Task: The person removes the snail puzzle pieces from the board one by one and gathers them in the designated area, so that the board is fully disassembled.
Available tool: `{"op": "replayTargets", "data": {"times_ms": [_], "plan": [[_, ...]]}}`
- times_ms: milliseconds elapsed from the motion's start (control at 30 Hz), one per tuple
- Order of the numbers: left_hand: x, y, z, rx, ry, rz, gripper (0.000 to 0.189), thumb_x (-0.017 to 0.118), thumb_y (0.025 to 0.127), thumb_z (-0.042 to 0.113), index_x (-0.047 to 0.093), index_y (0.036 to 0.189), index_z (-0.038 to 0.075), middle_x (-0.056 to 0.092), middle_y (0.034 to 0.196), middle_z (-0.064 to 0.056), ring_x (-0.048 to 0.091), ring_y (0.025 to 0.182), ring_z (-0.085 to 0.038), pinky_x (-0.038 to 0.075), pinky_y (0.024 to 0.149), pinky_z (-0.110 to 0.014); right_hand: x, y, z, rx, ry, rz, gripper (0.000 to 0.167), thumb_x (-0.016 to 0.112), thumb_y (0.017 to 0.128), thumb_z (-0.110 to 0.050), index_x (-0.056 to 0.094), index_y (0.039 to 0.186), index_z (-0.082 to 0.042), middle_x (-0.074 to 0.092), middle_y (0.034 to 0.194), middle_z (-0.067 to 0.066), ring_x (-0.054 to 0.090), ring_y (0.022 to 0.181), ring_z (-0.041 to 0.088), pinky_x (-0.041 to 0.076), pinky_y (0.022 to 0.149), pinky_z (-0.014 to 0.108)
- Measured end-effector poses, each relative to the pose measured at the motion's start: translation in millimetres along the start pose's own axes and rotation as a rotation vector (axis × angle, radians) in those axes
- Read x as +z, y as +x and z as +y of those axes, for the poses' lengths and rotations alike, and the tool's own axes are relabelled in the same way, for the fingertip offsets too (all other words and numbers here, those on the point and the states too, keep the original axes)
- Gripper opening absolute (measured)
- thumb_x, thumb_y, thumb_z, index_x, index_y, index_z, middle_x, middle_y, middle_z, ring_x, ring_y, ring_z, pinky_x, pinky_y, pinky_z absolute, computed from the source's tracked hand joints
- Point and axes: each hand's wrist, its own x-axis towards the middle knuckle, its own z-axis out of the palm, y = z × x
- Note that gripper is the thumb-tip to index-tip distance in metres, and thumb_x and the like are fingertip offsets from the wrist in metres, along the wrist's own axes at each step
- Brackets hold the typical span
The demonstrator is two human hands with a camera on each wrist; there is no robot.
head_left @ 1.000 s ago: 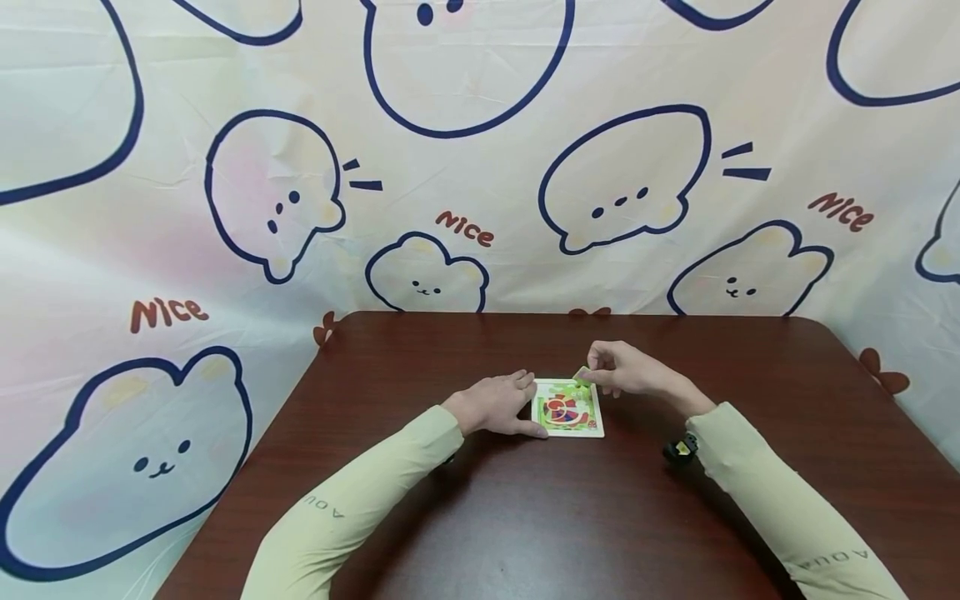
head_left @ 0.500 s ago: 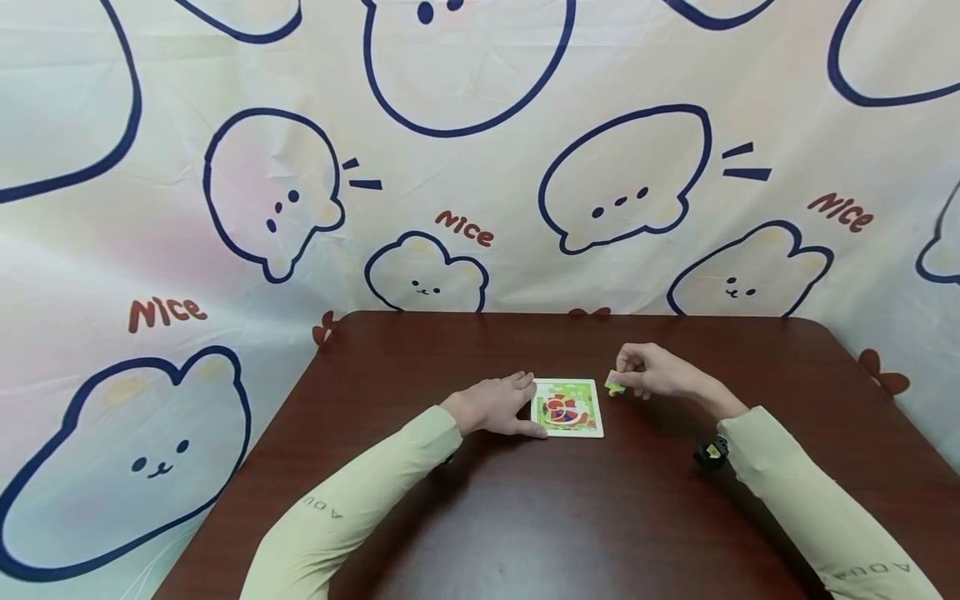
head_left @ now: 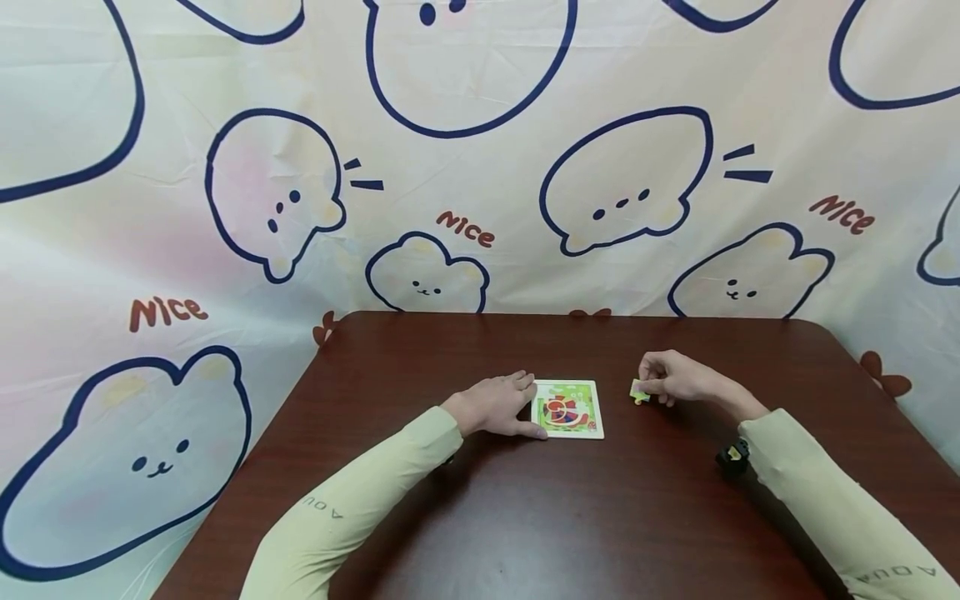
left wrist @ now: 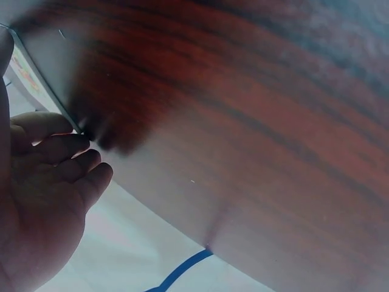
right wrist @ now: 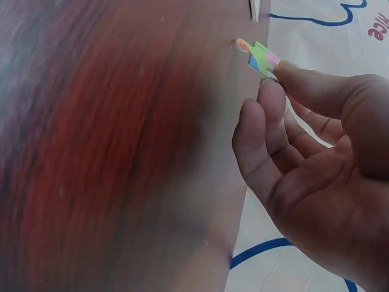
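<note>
A square jigsaw puzzle board (head_left: 568, 423) with a white rim and a green, red and purple picture lies flat on the table. At its left edge rests my left hand (head_left: 497, 405), fingers at the far corner and thumb at the near one. In the left wrist view the fingers of the left hand (left wrist: 51, 188) touch the board's edge (left wrist: 45, 85). Off to the right of the board, my right hand (head_left: 678, 379) pinches a small green puzzle piece (head_left: 639, 392) between thumb and forefinger. Green, pink, blue and orange show on the puzzle piece (right wrist: 260, 58) in the right wrist view.
The dark brown wooden table (head_left: 480, 517) reaches back to a cloth backdrop (head_left: 510, 175) printed with cartoon bears. A small black device (head_left: 733, 456) sits at the right wrist.
My right hand has carried the puzzle piece from the board's upper right corner away to the right. The left hand and the board have stayed put.
</note>
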Motion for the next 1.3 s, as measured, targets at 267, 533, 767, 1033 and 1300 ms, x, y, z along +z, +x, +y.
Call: {"op": "replayTargets", "data": {"times_ms": [267,533,767,1033,1300], "plan": [[0.0,1.6,0.4,0.007,0.020,0.003,0.098,0.041,0.085,0.080,0.033,0.153,0.010,0.029,0.161,-0.010,0.024,0.152,-0.023,0.026,0.122,-0.036,-5,-2.7,9,0.029,-0.002,-0.014,0.013,0.064,0.095,-0.016,0.057,0.095,-0.006,0.060,0.081,0.009,0.056,0.065,0.021,0.055,0.060,0.033],[0.9,3.3,2.0,0.020,0.046,0.004,0.098,0.041,0.085,0.081,0.036,0.152,0.010,0.031,0.161,-0.010,0.026,0.151,-0.024,0.026,0.121,-0.036,-4,-1.6,15,0.023,-0.030,-0.031,0.007,0.062,0.095,-0.010,0.060,0.093,-0.004,0.058,0.081,0.007,0.055,0.066,0.020,0.054,0.059,0.034],[0.8,3.2,1.4,0.001,0.029,-0.013,0.099,0.042,0.084,0.081,0.034,0.153,0.011,0.031,0.161,-0.009,0.025,0.151,-0.023,0.026,0.122,-0.036,-1,2.5,15,0.028,-0.090,-0.028,0.007,0.063,0.094,-0.012,0.061,0.091,-0.006,0.057,0.078,0.005,0.053,0.064,0.018,0.052,0.056,0.031],[0.0,3.4,-0.5,0.009,0.020,-0.005,0.099,0.042,0.084,0.081,0.034,0.153,0.011,0.030,0.161,-0.008,0.025,0.151,-0.022,0.027,0.121,-0.036,-1,2.4,10,0.043,-0.132,-0.005,0.011,0.065,0.094,-0.015,0.059,0.091,-0.006,0.058,0.079,0.006,0.053,0.064,0.018,0.052,0.057,0.031],[-2.4,4.0,-1.0,0.003,0.013,-0.010,0.098,0.044,0.084,0.081,0.033,0.154,0.012,0.029,0.162,-0.008,0.024,0.151,-0.022,0.027,0.121,-0.037,-1,1.4,4,0.091,-0.158,0.020,0.016,0.067,0.094,-0.020,0.057,0.090,-0.007,0.059,0.079,0.007,0.055,0.064,0.018,0.053,0.056,0.030]]}}
